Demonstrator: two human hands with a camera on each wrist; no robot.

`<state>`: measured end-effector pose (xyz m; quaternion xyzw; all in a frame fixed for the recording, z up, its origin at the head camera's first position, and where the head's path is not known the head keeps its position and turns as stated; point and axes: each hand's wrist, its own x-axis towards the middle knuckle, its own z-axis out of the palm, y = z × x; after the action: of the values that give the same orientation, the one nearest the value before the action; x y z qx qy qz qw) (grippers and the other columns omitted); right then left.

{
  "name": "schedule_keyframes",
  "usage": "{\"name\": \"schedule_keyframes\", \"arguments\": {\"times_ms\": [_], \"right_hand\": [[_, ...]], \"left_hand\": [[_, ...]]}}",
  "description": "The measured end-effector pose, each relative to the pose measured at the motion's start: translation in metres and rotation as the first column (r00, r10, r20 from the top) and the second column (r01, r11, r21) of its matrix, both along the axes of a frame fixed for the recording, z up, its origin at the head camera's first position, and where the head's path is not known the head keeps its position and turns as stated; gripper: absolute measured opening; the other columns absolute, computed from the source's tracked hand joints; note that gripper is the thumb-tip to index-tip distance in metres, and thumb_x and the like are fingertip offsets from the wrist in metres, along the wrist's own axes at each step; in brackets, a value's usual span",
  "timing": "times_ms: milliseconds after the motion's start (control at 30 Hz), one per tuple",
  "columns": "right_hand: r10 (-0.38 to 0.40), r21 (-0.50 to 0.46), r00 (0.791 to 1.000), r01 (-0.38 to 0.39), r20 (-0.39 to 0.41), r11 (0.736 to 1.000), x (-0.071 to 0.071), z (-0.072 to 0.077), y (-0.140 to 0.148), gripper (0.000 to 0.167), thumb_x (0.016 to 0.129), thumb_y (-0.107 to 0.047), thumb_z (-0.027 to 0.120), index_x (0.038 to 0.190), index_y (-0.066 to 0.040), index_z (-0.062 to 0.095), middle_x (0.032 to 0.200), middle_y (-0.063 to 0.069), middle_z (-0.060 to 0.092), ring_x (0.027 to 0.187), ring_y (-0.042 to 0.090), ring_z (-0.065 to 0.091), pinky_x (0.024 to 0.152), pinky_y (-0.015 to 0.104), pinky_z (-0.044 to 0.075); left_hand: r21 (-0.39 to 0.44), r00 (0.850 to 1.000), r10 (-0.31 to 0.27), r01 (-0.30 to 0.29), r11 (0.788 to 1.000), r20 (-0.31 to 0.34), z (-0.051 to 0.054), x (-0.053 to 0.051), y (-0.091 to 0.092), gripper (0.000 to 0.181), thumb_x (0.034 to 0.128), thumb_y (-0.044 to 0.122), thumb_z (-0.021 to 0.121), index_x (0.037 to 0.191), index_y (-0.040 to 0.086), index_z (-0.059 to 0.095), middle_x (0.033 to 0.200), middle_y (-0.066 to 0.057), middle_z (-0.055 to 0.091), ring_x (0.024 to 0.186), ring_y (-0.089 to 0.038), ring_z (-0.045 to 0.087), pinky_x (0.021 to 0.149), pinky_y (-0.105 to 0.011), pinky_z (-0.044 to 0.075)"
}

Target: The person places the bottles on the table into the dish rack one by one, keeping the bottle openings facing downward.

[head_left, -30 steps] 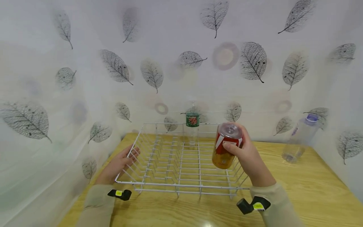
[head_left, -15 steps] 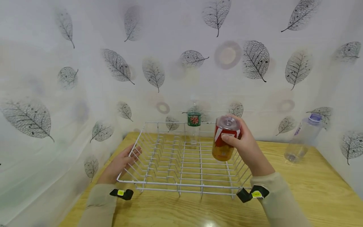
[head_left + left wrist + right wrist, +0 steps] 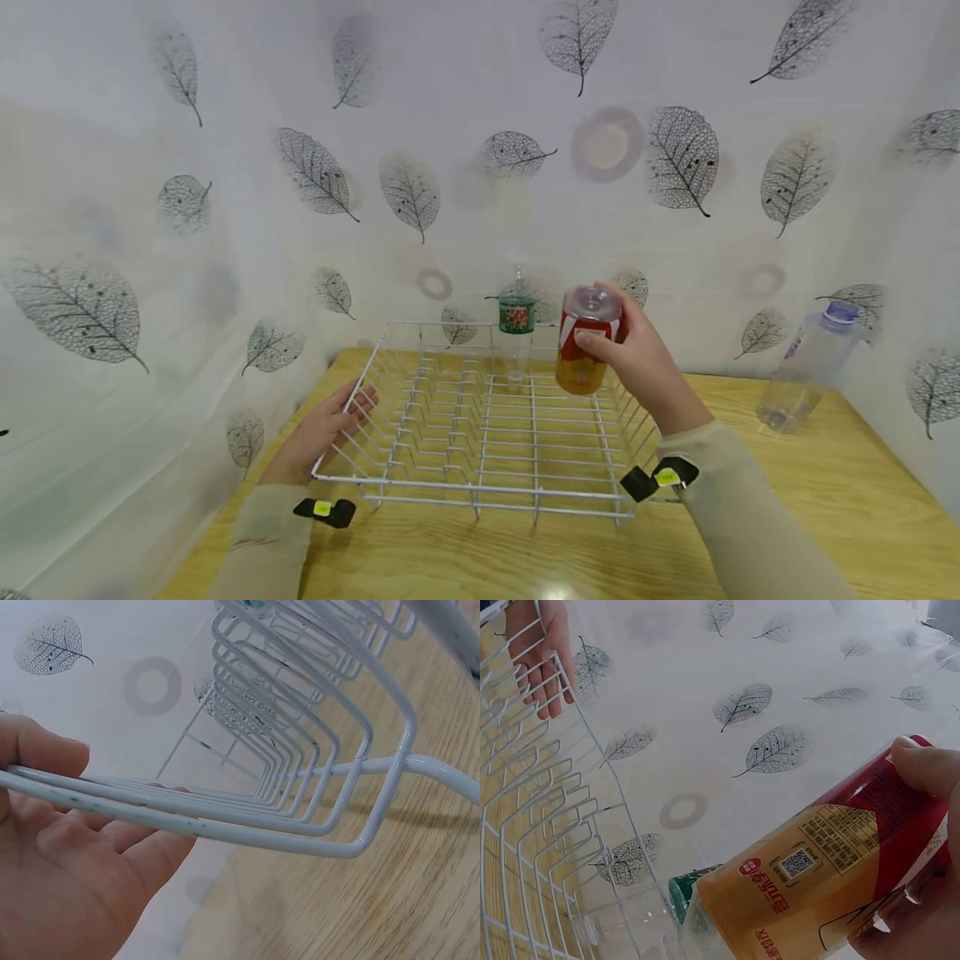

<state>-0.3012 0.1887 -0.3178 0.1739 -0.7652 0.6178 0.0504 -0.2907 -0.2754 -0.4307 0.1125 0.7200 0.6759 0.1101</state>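
Note:
A white wire rack [image 3: 495,486] stands on the wooden table. At its left side, my left hand [image 3: 318,433] holds the side wires, palm up; in the left wrist view the thumb of that hand [image 3: 82,862] lies over the top rail, with nearly straight fingers beneath. Above the rack's right rear, my right hand [image 3: 645,362] grips a red and gold can [image 3: 579,371] between thumb and fingers. The can [image 3: 802,870] has a clear cover over its end. A clear bottle with a green label [image 3: 517,317] stands upright at the rack's rear, beside the can.
An empty clear bottle with a purple cap [image 3: 802,375] stands at the table's right rear. Leaf-patterned sheeting [image 3: 480,208] hangs behind and at the sides. Bare wood [image 3: 825,508] shows right of the rack.
My right hand has carried the can up in the view, toward the rack's rear and slightly left. The left hand stays at the rack's side; the whole view has shifted slightly.

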Motion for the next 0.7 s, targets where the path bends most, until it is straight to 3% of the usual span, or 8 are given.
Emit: {"name": "schedule_keyframes", "arguments": {"times_ms": [167, 433, 700], "right_hand": [[-0.027, -0.007, 1.0, 0.027, -0.006, 1.0, -0.017, -0.006, -0.001, 0.086, 0.094, -0.038, 0.074, 0.161, -0.028, 0.022, 0.15, 0.006, 0.041, 0.134, 0.03, 0.045, 0.106, 0.054, 0.044], [-0.048, 0.009, 0.998, 0.049, -0.027, 0.999, -0.043, -0.02, -0.006, 0.09, 0.095, -0.037, 0.072, 0.163, -0.023, 0.016, 0.154, 0.011, 0.036, 0.139, 0.032, 0.041, 0.107, 0.055, 0.043], [-0.057, 0.095, 0.998, 0.061, -0.04, 0.994, -0.069, -0.018, -0.019, 0.085, 0.096, -0.045, 0.069, 0.161, -0.02, 0.02, 0.151, 0.013, 0.04, 0.136, 0.033, 0.044, 0.107, 0.054, 0.043]], "left_hand": [[-0.004, 1.0, -0.002, 0.002, 1.0, 0.002, -0.002, -0.001, -0.001, 0.08, 0.0963, -0.01, 0.036, 0.164, 0.011, -0.002, 0.166, -0.021, 0.01, 0.151, -0.038, 0.017, 0.118, -0.048, 0.028], [0.047, 1.0, 0.004, -0.003, 0.999, -0.01, -0.003, -0.004, 0.002, 0.08, 0.0918, -0.014, 0.034, 0.161, 0.001, -0.004, 0.164, -0.028, 0.008, 0.151, -0.04, 0.015, 0.114, -0.03, 0.033], [0.031, 1.0, 0.027, -0.027, 0.999, 0.006, -0.002, -0.005, 0.003, 0.081, 0.0915, -0.013, 0.034, 0.162, 0.004, -0.003, 0.165, -0.025, 0.01, 0.151, -0.038, 0.016, 0.117, -0.036, 0.028]]}}
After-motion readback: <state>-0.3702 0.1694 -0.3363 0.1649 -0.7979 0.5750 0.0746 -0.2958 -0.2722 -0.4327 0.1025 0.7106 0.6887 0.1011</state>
